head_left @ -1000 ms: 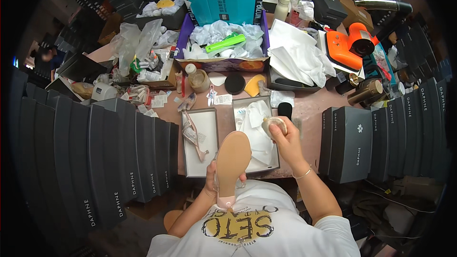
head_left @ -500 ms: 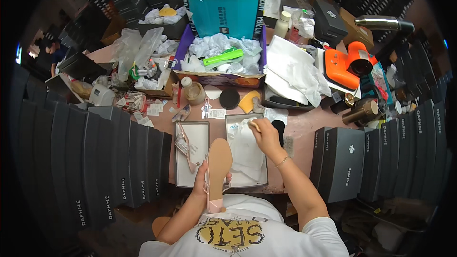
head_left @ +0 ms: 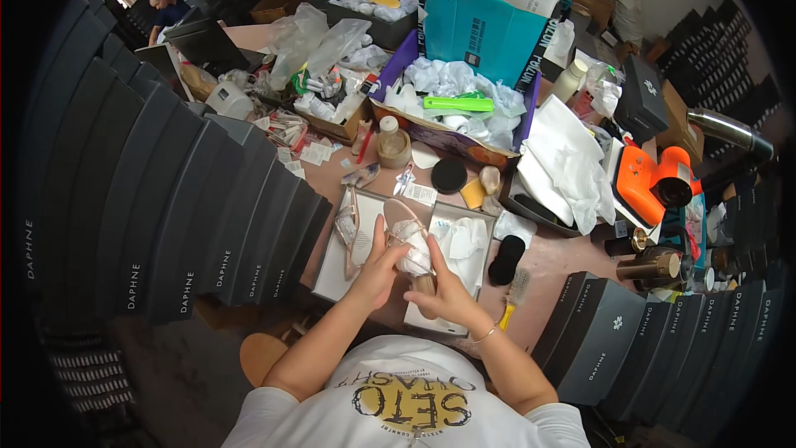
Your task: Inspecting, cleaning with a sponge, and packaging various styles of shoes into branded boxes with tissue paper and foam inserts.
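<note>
A pale pink strappy sandal (head_left: 401,214) is held between my two hands, insole side facing up and toe pointing away from me. My left hand (head_left: 375,272) closes round its left side by the straps. Along the heel end, my right hand (head_left: 448,289) grips the other side. Whitish material shows at the straps; I cannot tell whether it is strap or paper. The matching sandal (head_left: 348,231) lies on its side in the left half of an opened shoe box (head_left: 330,284), left of my left hand. White tissue paper (head_left: 461,241) fills part of the right half, beyond my right hand.
Stacked dark shoe boxes (head_left: 236,207) flank the left side, with more boxes (head_left: 593,340) at right. A black brush (head_left: 507,260) and a yellow-handled brush (head_left: 514,300) lie beside the opened box. Farther back stand a glue jar (head_left: 393,145), a purple carton (head_left: 390,75) and an orange device (head_left: 637,178).
The sandal has turned from sole up to insole up. My right hand has left the tissue side, let go of a small tan piece and taken hold of the sandal. The view has swung left.
</note>
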`<state>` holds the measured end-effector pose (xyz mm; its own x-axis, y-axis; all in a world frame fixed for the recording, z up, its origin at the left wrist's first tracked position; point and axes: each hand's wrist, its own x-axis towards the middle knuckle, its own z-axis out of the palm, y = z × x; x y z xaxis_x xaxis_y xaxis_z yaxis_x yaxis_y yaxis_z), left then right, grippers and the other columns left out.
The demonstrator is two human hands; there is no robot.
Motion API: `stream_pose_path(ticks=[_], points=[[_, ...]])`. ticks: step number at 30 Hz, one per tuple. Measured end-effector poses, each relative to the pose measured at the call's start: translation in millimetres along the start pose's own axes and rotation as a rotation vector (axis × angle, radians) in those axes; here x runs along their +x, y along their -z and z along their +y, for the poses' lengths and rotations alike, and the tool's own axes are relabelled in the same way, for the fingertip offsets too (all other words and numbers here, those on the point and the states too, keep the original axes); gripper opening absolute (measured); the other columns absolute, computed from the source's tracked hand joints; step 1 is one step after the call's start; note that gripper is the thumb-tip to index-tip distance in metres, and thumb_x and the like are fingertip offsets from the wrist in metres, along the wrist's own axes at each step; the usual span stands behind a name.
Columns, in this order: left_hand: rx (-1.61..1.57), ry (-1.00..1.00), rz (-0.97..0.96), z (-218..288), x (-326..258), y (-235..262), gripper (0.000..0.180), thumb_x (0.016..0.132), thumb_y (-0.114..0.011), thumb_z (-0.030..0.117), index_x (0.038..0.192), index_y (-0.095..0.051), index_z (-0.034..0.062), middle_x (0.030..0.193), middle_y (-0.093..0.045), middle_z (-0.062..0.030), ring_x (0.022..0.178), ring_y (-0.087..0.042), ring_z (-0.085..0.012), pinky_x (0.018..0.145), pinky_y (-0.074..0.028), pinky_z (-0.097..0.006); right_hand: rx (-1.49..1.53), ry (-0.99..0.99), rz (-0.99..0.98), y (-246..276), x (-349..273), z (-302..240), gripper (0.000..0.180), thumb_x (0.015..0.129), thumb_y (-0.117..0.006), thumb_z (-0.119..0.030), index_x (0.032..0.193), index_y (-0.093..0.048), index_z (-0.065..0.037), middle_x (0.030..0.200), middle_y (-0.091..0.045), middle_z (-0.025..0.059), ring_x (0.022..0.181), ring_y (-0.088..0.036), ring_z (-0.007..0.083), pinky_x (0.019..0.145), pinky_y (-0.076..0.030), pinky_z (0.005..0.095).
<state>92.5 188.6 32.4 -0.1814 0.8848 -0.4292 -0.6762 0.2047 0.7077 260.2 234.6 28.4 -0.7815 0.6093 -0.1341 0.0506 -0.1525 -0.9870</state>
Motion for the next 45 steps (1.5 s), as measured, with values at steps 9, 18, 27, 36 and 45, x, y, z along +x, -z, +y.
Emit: stream_pose_path(ticks=[9, 18, 27, 36, 45], points=[[0.750, -0.269, -0.098, -44.8, -17.3, 43.7, 0.081, 0.079, -0.059, -0.009, 0.147, -0.016, 0.0040, 0.144, -0.031, -0.0201, 0.127, -0.044, -0.0267, 0.094, -0.048, -0.031, 0.468, -0.201, 0.200, -44.6, -43.2, 20.2, 0.087, 0.088, -0.046, 0.004, 0.150, 0.012, -0.013, 0.122, -0.050, 0.0199, 0.088, -0.064, 0.0221, 0.076, -0.054, 0.0318], [0.682, -0.323, 0.032, -93.6, 3.6, 76.2, 0.057, 0.077, -0.055, -0.007, 0.132, -0.045, 0.0025, 0.123, -0.054, -0.0156, 0.113, -0.054, -0.0255, 0.094, -0.044, -0.031, -0.365, -0.139, 0.372, 37.4, -2.3, 47.6, 0.038, 0.089, -0.061, -0.020, 0.121, -0.055, 0.000, 0.104, -0.065, 0.0169, 0.083, -0.064, 0.0213, 0.073, -0.052, 0.0312], [0.657, -0.098, -0.085, -87.3, -37.3, 65.6, 0.061, 0.075, -0.055, -0.009, 0.134, -0.042, 0.0012, 0.129, -0.043, -0.0168, 0.111, -0.053, -0.0240, 0.083, -0.051, -0.028, -1.199, -0.285, 0.350, 162.8, 153.8, 108.7, 0.028, 0.078, -0.067, -0.027, 0.091, -0.067, -0.001, 0.093, -0.068, 0.0204, 0.088, -0.066, 0.0356, 0.077, -0.053, 0.0431], [0.475, 0.019, 0.055, -55.6, -42.4, 65.6, 0.063, 0.080, -0.052, -0.012, 0.138, -0.036, 0.0032, 0.133, -0.039, -0.0160, 0.101, -0.061, -0.0237, 0.074, -0.057, -0.028, -1.330, -0.558, 0.274, 170.6, 177.1, 138.1, 0.056, 0.063, -0.078, -0.041, 0.102, -0.063, -0.004, 0.100, -0.069, 0.0142, 0.094, -0.067, 0.0292, 0.081, -0.053, 0.0389], [0.454, 0.085, -0.036, -57.0, -16.2, 57.8, 0.063, 0.081, -0.051, -0.013, 0.139, -0.035, 0.0047, 0.132, -0.042, -0.0139, 0.099, -0.062, -0.0225, 0.076, -0.058, -0.029, -1.269, -0.520, 0.304, 180.8, 177.8, 166.6, 0.022, 0.078, -0.061, -0.021, 0.090, -0.069, -0.005, 0.090, -0.070, 0.0170, 0.086, -0.068, 0.0309, 0.076, -0.054, 0.0406]])
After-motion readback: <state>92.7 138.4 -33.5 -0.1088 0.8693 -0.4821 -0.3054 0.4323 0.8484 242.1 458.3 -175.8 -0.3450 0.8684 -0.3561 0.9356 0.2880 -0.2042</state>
